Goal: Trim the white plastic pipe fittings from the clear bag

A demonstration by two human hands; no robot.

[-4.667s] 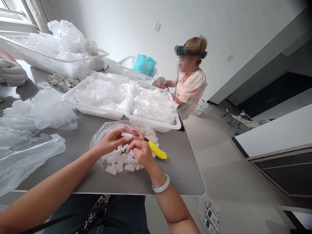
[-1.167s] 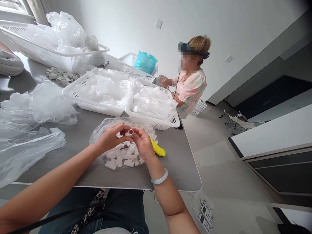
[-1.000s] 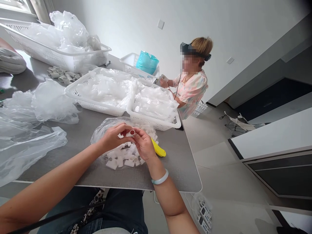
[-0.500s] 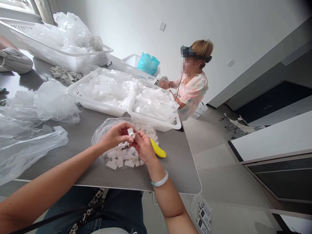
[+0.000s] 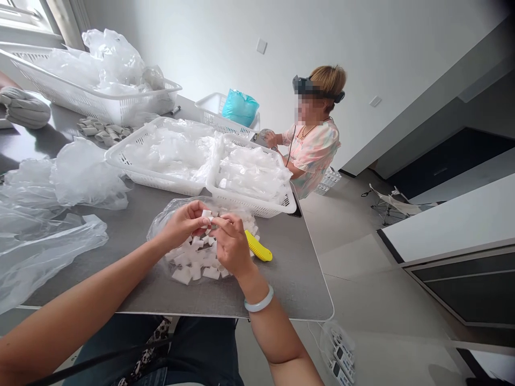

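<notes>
My left hand (image 5: 182,225) pinches a small white plastic fitting (image 5: 206,214) above an open clear bag (image 5: 161,225) holding several white fittings (image 5: 193,265). My right hand (image 5: 230,247) is closed around a yellow-handled tool (image 5: 258,248), and its fingertips meet the fitting held by the left hand. Both hands hover just over the grey table (image 5: 289,279) near its front edge.
Two white baskets (image 5: 137,174) (image 5: 257,203) full of clear bags stand behind the pile. Crumpled clear bags (image 5: 60,182) lie at left. Further back are another basket (image 5: 100,107), loose fittings (image 5: 100,133) and a teal bag (image 5: 239,107). A seated person (image 5: 311,145) works at the far end; a gloved hand (image 5: 24,107) rests at left.
The fitting has been turned between my fingers, from lying sideways to its open end showing, then back against the left fingertips. My hands stay over the bag.
</notes>
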